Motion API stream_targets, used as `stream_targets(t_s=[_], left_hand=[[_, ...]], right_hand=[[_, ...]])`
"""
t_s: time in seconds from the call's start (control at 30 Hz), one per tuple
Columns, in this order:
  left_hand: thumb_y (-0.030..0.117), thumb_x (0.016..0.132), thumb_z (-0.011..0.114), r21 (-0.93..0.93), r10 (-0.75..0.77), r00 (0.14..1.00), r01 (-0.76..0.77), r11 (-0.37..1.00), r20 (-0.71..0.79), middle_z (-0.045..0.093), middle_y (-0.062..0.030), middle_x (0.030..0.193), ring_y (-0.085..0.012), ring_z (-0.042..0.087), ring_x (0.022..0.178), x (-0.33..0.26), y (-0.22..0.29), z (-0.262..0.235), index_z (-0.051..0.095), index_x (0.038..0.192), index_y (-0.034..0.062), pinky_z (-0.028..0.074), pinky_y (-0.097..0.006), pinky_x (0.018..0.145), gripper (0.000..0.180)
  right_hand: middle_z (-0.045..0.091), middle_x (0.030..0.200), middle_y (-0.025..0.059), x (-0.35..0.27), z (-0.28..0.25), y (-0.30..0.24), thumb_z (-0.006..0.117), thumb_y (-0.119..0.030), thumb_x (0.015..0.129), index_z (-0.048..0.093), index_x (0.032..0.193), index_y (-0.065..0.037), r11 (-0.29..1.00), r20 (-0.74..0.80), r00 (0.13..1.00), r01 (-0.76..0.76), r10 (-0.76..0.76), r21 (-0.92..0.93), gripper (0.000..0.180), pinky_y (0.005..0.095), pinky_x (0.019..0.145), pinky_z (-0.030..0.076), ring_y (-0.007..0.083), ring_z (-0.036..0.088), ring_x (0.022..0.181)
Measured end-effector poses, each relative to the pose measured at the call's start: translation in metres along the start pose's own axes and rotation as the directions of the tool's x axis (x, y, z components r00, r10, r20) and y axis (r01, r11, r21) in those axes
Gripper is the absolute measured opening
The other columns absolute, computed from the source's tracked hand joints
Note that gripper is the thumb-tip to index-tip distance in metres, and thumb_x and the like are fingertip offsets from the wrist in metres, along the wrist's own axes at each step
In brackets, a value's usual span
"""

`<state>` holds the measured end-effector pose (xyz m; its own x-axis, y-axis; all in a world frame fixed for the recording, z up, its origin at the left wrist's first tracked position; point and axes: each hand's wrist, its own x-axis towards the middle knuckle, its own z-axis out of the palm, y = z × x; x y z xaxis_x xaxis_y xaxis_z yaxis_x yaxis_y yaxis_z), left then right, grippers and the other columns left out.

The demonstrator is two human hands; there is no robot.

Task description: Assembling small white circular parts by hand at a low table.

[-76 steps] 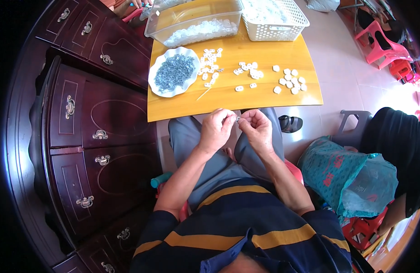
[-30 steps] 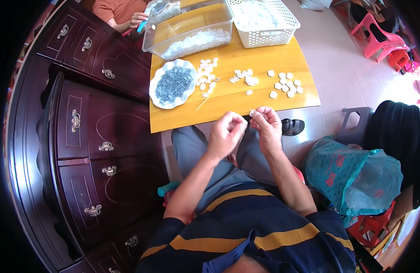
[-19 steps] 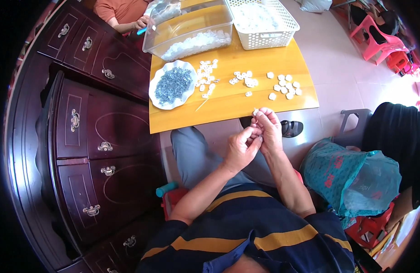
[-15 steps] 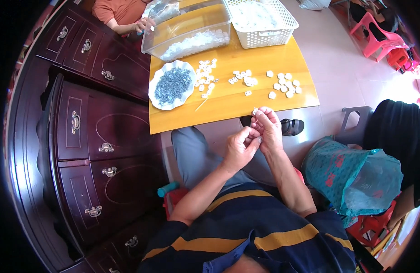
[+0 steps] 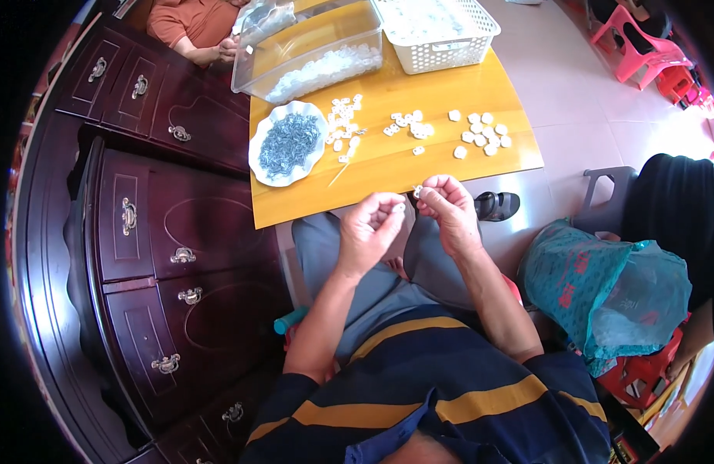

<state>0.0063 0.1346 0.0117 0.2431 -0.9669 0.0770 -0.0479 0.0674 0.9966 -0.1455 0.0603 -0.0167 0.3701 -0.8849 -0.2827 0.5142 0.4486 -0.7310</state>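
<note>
Over my lap, just off the table's near edge, my left hand [image 5: 366, 236] pinches a small white piece [image 5: 399, 208] between thumb and fingertips. My right hand [image 5: 453, 218] is close beside it, its thumb and index finger closed on another small white piece [image 5: 417, 190] with a hole in it. The two pieces are slightly apart. On the table, a scalloped white plate [image 5: 256, 161] holds a heap of small dark metal parts [image 5: 289, 145]. To its right lie small white pieces with holes [image 5: 342, 116], a second cluster [image 5: 409, 122], and rounded white pieces [image 5: 485, 133].
A thin stick [image 5: 338, 172] lies on the yellow table [image 5: 388, 174]. Behind are a clear plastic bin [image 5: 252, 68] and a white basket [image 5: 442, 56], both with white pieces. Another person's arm [image 5: 206, 54] is at far left. Dark cabinets [image 5: 210, 216] stand left, a teal bag [image 5: 573, 290] right.
My hands have drawn apart: the left moved left and up, and a white piece now shows in its fingertips. My right hand shifted slightly left. The other person's hand pulled back from the bin.
</note>
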Motion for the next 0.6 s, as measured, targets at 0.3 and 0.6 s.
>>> stream_targets(t_s=[0.3,0.6], left_hand=[[-0.006,0.087,0.073,0.018,0.003,1.0,-0.003,1.0,0.009,0.069,0.0003,0.091,-0.005,0.067,0.08,0.004,0.004,-0.028,0.066,0.108,0.0,0.056,-0.021,0.074,0.022],[-0.002,0.086,0.077,0.08,-0.014,0.997,0.008,0.997,0.07,0.071,-0.0011,0.091,-0.0066,0.068,0.08,0.002,0.006,-0.035,0.067,0.108,0.0015,0.057,-0.023,0.076,0.024]], right_hand=[[0.066,0.086,-0.0009,-0.004,0.002,-0.001,0.07,-0.007,0.093,0.065,0.101,-0.005,0.985,0.231,0.972,-0.012,0.052,-0.173,0.009,0.0227,0.072,0.05,0.0072,0.062,0.077],[0.063,0.083,-0.0014,-0.006,0.004,0.001,0.067,-0.002,0.094,0.063,0.1,-0.003,0.978,0.27,0.958,-0.044,0.1,-0.205,0.007,0.0209,0.067,0.046,0.0056,0.057,0.073]])
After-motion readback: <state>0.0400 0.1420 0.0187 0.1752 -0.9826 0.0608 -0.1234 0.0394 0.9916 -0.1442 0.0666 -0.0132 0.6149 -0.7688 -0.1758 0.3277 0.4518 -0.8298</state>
